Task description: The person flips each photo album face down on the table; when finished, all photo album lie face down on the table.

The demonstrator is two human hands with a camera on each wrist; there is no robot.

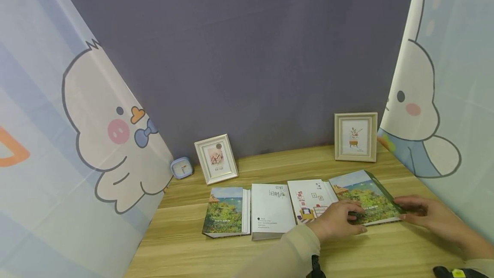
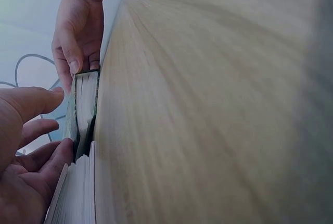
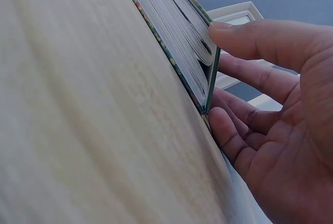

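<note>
At the right of the row in the head view lies a green landscape photo album (image 1: 360,194), flat on the table, its dark spine to the right. My right hand (image 1: 434,218) rests against that spine; in the right wrist view, the thumb touches the upper spine edge and the fingers (image 3: 255,78) lie alongside. My left hand (image 1: 339,219) reaches over the album's near left part, loosely bent, with fingertips at its edge. In the left wrist view the album's page edges (image 2: 86,96) face the camera. A white album with furniture drawings (image 1: 308,198) lies beside it, partly covered by my left hand.
Further left lie a white album with lettering (image 1: 272,207) and another landscape album (image 1: 223,209). Behind them stand a small blue clock (image 1: 181,167), a tilted photo frame (image 1: 217,158) and a second frame (image 1: 355,137). A dark curtain (image 1: 239,63) hangs along the wooden table's (image 1: 173,243) back edge.
</note>
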